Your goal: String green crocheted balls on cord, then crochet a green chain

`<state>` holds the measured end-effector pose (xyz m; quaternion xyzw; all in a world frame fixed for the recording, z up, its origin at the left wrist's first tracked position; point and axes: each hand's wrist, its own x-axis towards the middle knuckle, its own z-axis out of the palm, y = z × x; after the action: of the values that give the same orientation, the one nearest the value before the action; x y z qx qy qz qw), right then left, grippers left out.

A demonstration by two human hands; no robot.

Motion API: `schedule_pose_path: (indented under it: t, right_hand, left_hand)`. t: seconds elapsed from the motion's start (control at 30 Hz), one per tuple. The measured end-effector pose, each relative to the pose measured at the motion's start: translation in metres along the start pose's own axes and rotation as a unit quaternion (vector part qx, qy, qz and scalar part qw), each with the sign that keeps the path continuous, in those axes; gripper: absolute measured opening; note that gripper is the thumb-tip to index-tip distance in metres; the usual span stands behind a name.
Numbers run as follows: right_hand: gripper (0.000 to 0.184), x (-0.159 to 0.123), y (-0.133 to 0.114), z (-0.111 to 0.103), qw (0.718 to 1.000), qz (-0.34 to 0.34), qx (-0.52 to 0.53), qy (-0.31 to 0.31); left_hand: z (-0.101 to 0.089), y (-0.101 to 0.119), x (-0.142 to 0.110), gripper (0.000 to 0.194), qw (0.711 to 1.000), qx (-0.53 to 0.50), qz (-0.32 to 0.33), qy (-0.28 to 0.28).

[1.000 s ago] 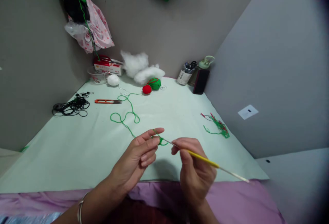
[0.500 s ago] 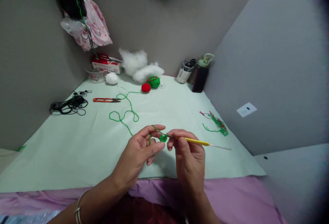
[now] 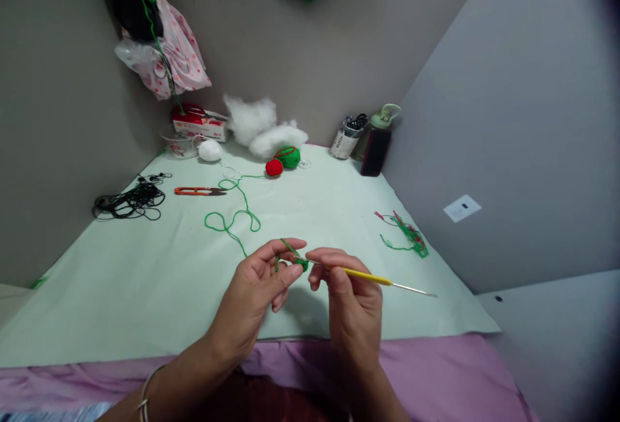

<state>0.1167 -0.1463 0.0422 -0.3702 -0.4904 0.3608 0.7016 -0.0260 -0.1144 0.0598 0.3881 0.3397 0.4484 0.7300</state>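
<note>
My left hand (image 3: pixel 259 289) pinches a small green crochet piece (image 3: pixel 303 265) between thumb and fingers, which partly cover it. Green yarn (image 3: pixel 236 238) runs over the raised left index finger and trails back across the table in loose curves. In my right hand (image 3: pixel 353 299) is a crochet hook (image 3: pixel 371 276) with a yellow handle, gripped like a pencil. Its thin metal tip reaches the green piece beside my left fingertips; whether it is through a stitch I cannot tell. The hook's other metal end points right.
On the pale table (image 3: pixel 159 293) lie orange thread snips (image 3: pixel 199 191), tangled black cord (image 3: pixel 130 202), a red ball (image 3: pixel 274 168), a green yarn ball (image 3: pixel 289 157), white stuffing (image 3: pixel 252 118) and yarn scraps (image 3: pixel 409 238). A pen cup (image 3: pixel 343 143), phone (image 3: pixel 376 152) and bottle (image 3: pixel 382 118) stand at the back right.
The green piece has tipped and now shows less between my left fingers. The hook has tilted, its right end lower, and my right hand has shifted slightly left.
</note>
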Motion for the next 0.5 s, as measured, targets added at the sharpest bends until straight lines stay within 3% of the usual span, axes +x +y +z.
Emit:
schedule_pose_path:
  t: [0.27, 0.5]
  right_hand:
    - [0.022, 0.0, -0.0003, -0.0012, 1.0, 0.008, 0.027, -0.004]
    - [0.022, -0.0026, -0.0042, -0.0027, 1.0, 0.001, -0.025, -0.003]
  left_hand:
    - [-0.0027, -0.0019, -0.0003, 0.031, 1.0, 0.025, 0.017, 0.005]
    - [-0.0073, -0.0039, 0.0022, 0.03, 0.997, 0.07, 0.038, 0.013]
